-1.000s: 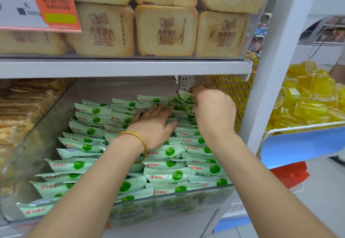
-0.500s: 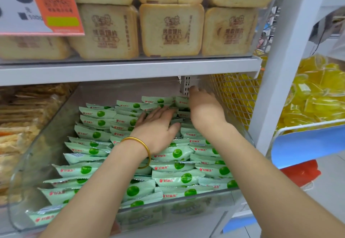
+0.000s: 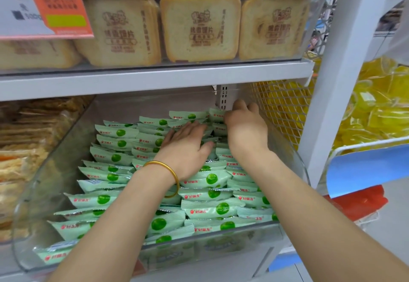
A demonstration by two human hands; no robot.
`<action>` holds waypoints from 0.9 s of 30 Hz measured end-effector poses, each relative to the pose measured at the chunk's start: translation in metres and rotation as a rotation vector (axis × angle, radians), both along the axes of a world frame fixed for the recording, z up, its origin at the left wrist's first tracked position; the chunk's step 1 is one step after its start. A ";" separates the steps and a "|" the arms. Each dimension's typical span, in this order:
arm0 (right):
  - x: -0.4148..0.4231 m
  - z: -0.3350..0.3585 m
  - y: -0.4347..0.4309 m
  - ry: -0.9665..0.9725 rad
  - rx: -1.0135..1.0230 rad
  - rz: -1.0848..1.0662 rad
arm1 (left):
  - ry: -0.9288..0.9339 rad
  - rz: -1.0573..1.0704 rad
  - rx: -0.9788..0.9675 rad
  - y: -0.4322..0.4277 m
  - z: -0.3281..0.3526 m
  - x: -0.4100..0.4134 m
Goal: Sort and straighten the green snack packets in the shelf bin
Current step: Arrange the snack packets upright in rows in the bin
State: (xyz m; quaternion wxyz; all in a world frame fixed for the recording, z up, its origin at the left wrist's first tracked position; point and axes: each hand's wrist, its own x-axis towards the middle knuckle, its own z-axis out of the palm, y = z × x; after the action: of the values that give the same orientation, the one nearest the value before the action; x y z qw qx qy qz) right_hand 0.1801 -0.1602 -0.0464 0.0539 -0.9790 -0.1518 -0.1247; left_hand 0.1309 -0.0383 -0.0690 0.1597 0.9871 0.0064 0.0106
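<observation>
The clear shelf bin (image 3: 199,251) holds the green snack packets (image 3: 212,210), which lie overlapped in rows from its front wall to the back. A gold bangle (image 3: 171,172) circles the left wrist. The left hand (image 3: 186,148) lies flat on the middle rows, its grip released and its straight fingers pressing on the packets. Farther in, the right hand (image 3: 246,126) reaches into the back right corner. Its fingers bend down over the rearmost packets and out of sight, so I cannot tell whether its grip has closed on one. Behind it stands a white slotted upright (image 3: 225,95) beside yellow wire mesh (image 3: 282,110). Stamped toast-slice packs (image 3: 199,28) fill the shelf above.
</observation>
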 end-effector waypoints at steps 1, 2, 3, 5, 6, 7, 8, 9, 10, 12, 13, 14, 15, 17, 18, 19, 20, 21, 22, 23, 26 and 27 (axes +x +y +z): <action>0.000 0.000 -0.001 -0.031 -0.014 0.027 | -0.002 0.000 -0.002 0.000 0.000 0.000; 0.000 0.000 -0.002 -0.035 -0.017 0.052 | -0.004 0.001 -0.005 0.000 0.000 0.000; 0.001 -0.001 -0.002 -0.008 -0.010 0.065 | -0.003 0.002 -0.010 0.000 0.001 0.000; 0.001 -0.002 -0.003 0.085 0.007 0.056 | 0.005 0.004 -0.016 0.000 0.001 0.000; 0.001 -0.003 -0.003 0.112 0.013 0.054 | 0.009 0.004 -0.016 0.000 0.001 0.001; 0.001 -0.003 -0.003 0.127 0.019 0.054 | 0.009 0.004 -0.016 0.000 0.002 0.001; 0.000 -0.003 -0.004 0.140 0.024 0.054 | 0.008 0.005 -0.016 0.000 0.002 0.000; 0.000 -0.003 -0.004 0.154 0.027 0.051 | 0.006 0.004 -0.017 -0.001 0.002 0.000; -0.001 -0.003 -0.005 0.167 0.030 0.047 | 0.004 0.005 -0.018 -0.001 0.002 0.000; -0.003 -0.005 -0.005 0.185 0.042 0.042 | 0.004 0.008 -0.019 -0.001 0.002 0.000; -0.003 -0.007 -0.006 0.173 0.053 0.045 | 0.003 0.010 -0.020 -0.001 0.002 0.001; -0.003 -0.008 -0.006 0.140 0.061 0.057 | 0.002 0.012 -0.019 -0.001 0.002 0.001; -0.003 -0.009 -0.007 0.096 0.060 0.077 | 0.000 0.014 -0.021 -0.001 0.002 0.001; 0.001 -0.010 -0.007 0.034 0.055 0.130 | -0.003 0.017 -0.024 -0.001 0.003 0.002; 0.005 -0.011 -0.005 0.041 0.063 0.160 | -0.005 0.020 -0.026 -0.001 0.003 0.002; 0.008 -0.013 -0.004 0.066 0.078 0.185 | -0.007 0.023 -0.029 -0.001 0.002 0.002; 0.012 -0.016 -0.001 0.108 0.098 0.201 | -0.010 0.027 -0.032 -0.001 0.002 0.003; 0.015 -0.019 0.001 0.163 0.119 0.206 | -0.012 0.030 -0.035 -0.001 0.002 0.003; 0.017 -0.023 0.002 0.221 0.138 0.204 | -0.011 0.032 -0.040 -0.001 0.002 0.003; 0.019 -0.026 0.003 0.270 0.142 0.200 | -0.009 0.034 -0.043 -0.001 0.002 0.003; 0.017 -0.028 0.003 0.329 0.114 0.185 | -0.010 0.031 -0.043 -0.001 0.002 0.004; 0.015 -0.027 0.002 0.327 0.125 0.184 | -0.011 0.029 -0.043 -0.001 0.002 0.004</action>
State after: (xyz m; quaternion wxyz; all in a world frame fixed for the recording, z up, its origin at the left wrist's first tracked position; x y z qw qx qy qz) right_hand 0.1949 -0.1584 -0.0732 0.1496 -0.9630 -0.2216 0.0324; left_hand 0.1348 -0.0390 -0.0669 0.1807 0.9832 0.0200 0.0181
